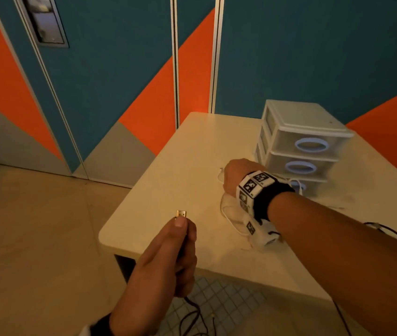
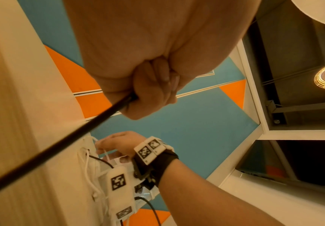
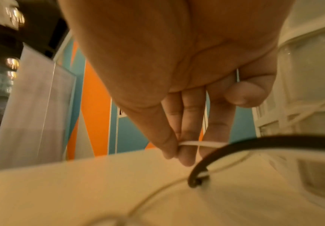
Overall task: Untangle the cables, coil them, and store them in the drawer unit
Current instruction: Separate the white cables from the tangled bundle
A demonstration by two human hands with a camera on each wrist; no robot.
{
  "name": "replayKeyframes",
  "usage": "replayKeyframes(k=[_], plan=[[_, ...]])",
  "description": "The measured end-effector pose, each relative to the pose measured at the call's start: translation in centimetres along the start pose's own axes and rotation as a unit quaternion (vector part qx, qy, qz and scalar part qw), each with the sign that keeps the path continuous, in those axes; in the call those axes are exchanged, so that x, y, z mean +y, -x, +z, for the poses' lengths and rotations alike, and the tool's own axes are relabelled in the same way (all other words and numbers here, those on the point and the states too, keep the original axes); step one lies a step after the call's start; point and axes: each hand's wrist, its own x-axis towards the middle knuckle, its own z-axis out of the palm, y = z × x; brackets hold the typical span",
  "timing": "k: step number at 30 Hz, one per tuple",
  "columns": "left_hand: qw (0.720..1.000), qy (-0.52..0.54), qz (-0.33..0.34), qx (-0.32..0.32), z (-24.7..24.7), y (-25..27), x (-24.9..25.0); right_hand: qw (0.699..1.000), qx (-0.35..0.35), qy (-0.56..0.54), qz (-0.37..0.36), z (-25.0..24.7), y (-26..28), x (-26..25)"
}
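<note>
- Two cables show: one black cable (image 1: 194, 309), round and smooth, and one thin white cable (image 1: 226, 214), glossy and limp.
- One drawer unit (image 1: 301, 146) stands at about 2 o'clock on the bench (image 1: 168, 190): pale plastic frame, three stacked translucent drawers, each with an oval ring pull in light blue.
- The left hand (image 1: 168, 258) is fisted around the black cable at about 6 o'clock, off the bench's near edge; thumb and fingers pinch its plug, whose gold metal tip (image 1: 181, 213) sticks out. The cable drops to loose loops on the floor.
- The right hand (image 3: 177, 91) is over the bench centre, just before the drawer unit; thumb and fingertips pinch a strand of the white cable, the rest lying in loops under the wrist.
- The bench top is cream, smooth, with rounded corners.
- The right wrist wears a black strap with white blocks of square black-and-white markers (image 1: 254, 184); no readable writing.
</note>
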Motion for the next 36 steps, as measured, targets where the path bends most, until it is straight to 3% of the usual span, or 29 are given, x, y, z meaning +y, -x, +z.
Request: replayKeyframes(k=[4,8,11,19,22,27,33,36], plan=[[1.000,-0.004,0.021,0.000,-0.4,-0.7,0.1,0.991,0.059,-0.124,0.006,-3.0,1.5,1.2],[0.998,-0.020,0.056,0.003,0.3,-1.8,0.7,0.948,0.191,-0.252,-0.019,-5.6,6.0,2.4],[0.995,-0.052,0.080,0.003,2.0,-3.1,1.5,0.923,0.218,-0.312,-0.061,-5.6,9.3,2.7],[0.990,-0.124,0.048,0.042,7.5,-8.2,3.1,0.905,0.261,-0.291,-0.171,-2.6,12.7,3.0],[0.986,-0.127,0.062,0.085,8.0,-9.6,3.1,0.923,0.241,-0.251,-0.166,-1.5,12.2,3.5],[0.977,-0.052,0.156,0.135,7.0,-9.2,4.6,0.961,0.067,-0.237,-0.125,0.9,11.1,6.1],[0.947,-0.008,0.278,0.162,4.6,-6.9,7.3,0.976,0.019,-0.208,-0.055,0.8,9.9,9.0],[0.940,-0.050,0.280,0.188,4.0,-5.8,8.2,0.975,-0.002,-0.218,-0.036,0.7,9.8,10.1]])
